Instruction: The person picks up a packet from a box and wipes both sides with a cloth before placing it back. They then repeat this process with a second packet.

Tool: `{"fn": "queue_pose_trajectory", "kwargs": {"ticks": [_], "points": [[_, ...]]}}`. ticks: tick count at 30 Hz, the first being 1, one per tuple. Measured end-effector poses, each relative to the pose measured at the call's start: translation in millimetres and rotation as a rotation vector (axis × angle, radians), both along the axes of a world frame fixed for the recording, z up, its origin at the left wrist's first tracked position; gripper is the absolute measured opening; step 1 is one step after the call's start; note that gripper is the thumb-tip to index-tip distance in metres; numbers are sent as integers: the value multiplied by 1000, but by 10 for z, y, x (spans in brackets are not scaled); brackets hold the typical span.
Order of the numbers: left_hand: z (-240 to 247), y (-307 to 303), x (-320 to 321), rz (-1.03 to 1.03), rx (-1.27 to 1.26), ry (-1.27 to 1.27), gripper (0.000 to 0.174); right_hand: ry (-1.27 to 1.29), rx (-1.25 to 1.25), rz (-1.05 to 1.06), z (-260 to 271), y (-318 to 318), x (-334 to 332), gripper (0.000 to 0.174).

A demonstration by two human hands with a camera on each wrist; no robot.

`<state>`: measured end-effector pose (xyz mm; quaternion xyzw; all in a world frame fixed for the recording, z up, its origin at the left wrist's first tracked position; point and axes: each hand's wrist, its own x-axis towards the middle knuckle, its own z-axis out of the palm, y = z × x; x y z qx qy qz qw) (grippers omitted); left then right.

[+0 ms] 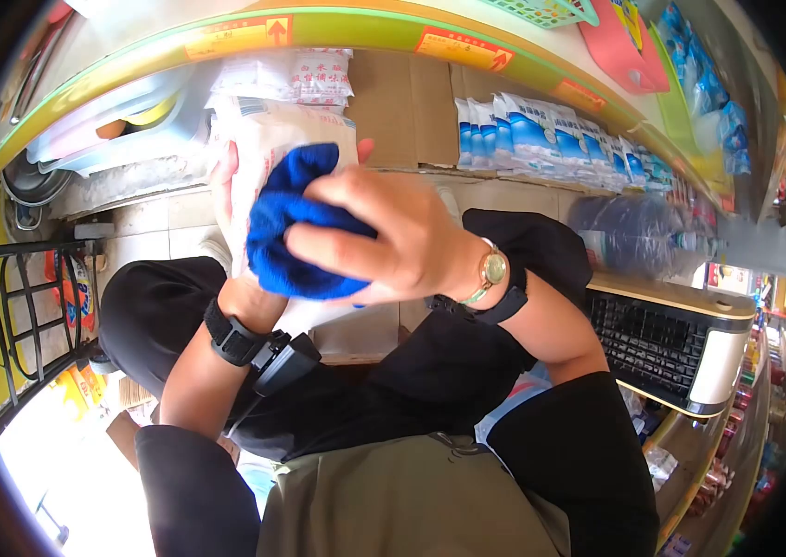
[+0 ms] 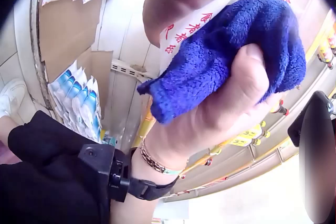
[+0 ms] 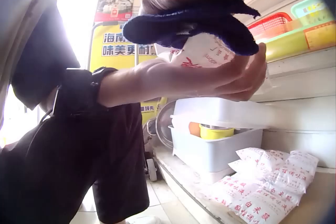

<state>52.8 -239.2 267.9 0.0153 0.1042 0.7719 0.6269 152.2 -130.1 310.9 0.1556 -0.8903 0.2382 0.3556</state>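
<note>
Before a yellow-edged shop shelf [image 1: 356, 31], a person's left hand [image 3: 218, 80] grips a white packet [image 1: 286, 125] from below; the right hand [image 1: 398, 232], at the packet's four o'clock, clutches a blue cloth [image 1: 291, 237] against it. Red-printed bags [image 1: 322, 84] lie at twelve o'clock, blue-and-white pouches [image 1: 541, 130] at two.

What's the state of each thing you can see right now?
Packet: held up
Left hand: gripping the packet
Cloth: bunched, against the packet
Right hand: gripping the cloth
White packets: lying in a loose pile
Blue-and-white packets: lined up in a row
Tub: holding a yellow bowl
</note>
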Motion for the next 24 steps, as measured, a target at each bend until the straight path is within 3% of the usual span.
{"fn": "queue_pose_trajectory", "kwargs": {"ticks": [3, 7, 15, 19, 23, 24], "points": [[58, 75, -35, 115, -154, -30, 68, 9, -15, -118, 81, 155, -19, 51], [26, 133, -66, 168, -132, 4, 57, -47, -116, -244, 82, 280, -24, 55], [-3, 103, -48, 98, -89, -18, 60, 62, -240, -350, 71, 325, -25, 48], [47, 56, -81, 39, -38, 32, 62, 101, -445, -457, -2, 446, -34, 44], [197, 93, 21, 166, -167, 35, 62, -41, -458, -287, -4, 350, -8, 43], [103, 99, -43, 112, -63, 67, 66, -46, -364, -249, 15, 285, 0, 42]]}}
